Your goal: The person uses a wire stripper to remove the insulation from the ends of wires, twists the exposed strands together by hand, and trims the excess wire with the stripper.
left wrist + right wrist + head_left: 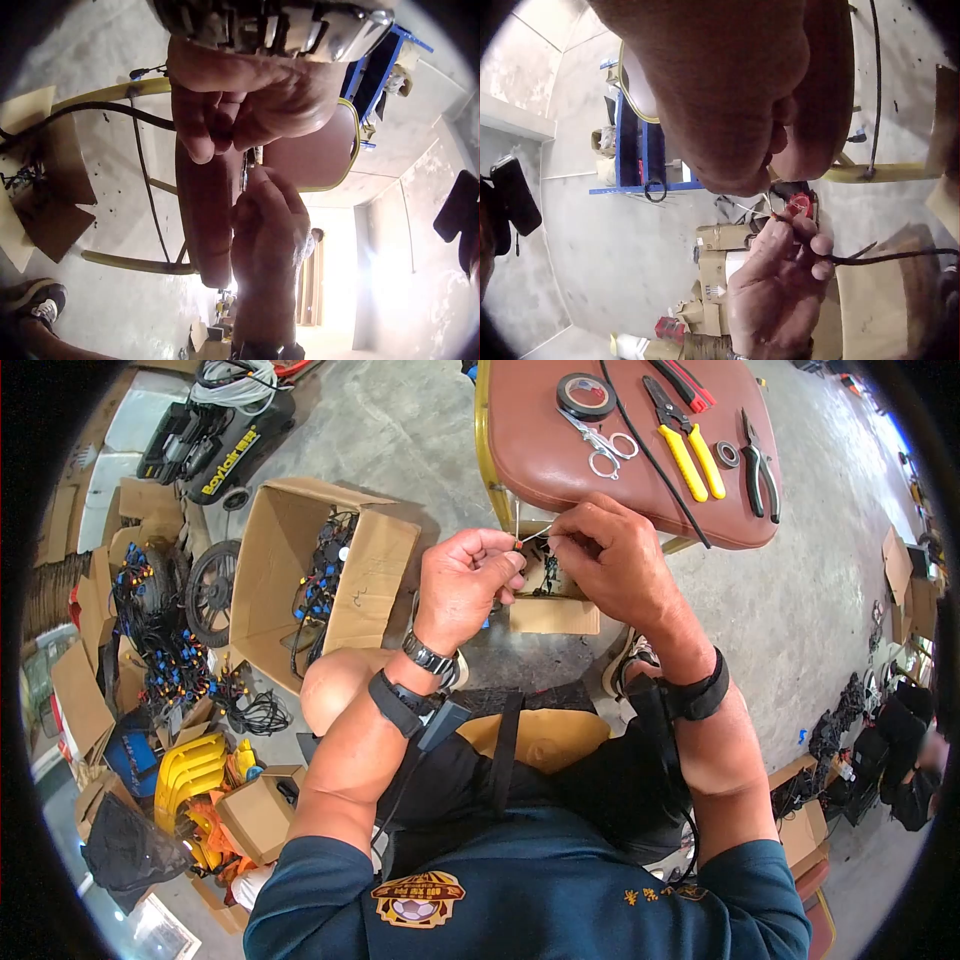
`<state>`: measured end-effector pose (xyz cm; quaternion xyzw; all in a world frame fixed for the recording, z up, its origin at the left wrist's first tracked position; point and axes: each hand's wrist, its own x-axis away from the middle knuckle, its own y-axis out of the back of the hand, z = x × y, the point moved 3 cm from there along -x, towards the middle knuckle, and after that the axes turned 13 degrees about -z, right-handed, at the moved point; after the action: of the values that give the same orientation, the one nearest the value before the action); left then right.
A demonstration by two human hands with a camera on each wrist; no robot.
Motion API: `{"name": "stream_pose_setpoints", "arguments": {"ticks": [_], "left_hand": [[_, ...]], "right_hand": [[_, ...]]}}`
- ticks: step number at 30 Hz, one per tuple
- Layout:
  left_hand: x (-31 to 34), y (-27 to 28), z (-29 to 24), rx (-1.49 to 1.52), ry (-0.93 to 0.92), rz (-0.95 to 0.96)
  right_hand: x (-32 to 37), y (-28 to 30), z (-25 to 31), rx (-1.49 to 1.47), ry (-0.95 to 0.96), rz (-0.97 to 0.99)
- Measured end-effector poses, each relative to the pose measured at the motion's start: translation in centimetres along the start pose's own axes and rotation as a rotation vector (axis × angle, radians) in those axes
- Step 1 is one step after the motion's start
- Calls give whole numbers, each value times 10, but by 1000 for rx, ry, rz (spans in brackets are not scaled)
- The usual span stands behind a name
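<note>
My left hand (468, 582) pinches the end of a black cable (900, 256) between thumb and fingers. Thin wires come out of that end, one white (751, 210), with a small red spot beside the fingertips. My right hand (618, 560) is close by on the right, its thumb and index finger pinching a thin pale wire (538, 533) that reaches across from the left fingertips. Both hands are over the near edge of a brown padded chair seat (560, 470). In the left wrist view the cable (105, 107) trails away to the side.
On the seat lie black tape (586, 396), folding scissors (605, 448), yellow-handled wire strippers (690, 455), pliers (760, 470), a small ring (727, 454) and a red-and-black tool (688, 384). Left, an open cardboard box (370, 575) holds cables. A smaller box (553, 617) is below the hands.
</note>
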<state>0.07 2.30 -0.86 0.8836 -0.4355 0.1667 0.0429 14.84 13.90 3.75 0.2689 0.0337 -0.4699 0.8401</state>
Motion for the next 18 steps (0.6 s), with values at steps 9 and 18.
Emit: {"name": "stream_pose_setpoints", "arguments": {"ticks": [9, 18], "left_hand": [[-3, 2, -2, -15, -11, -25], [3, 0, -6, -75, -113, -19]], "right_hand": [[5, 0, -15, 150, 43, 107], [1, 3, -11, -285, -454, 137]]}}
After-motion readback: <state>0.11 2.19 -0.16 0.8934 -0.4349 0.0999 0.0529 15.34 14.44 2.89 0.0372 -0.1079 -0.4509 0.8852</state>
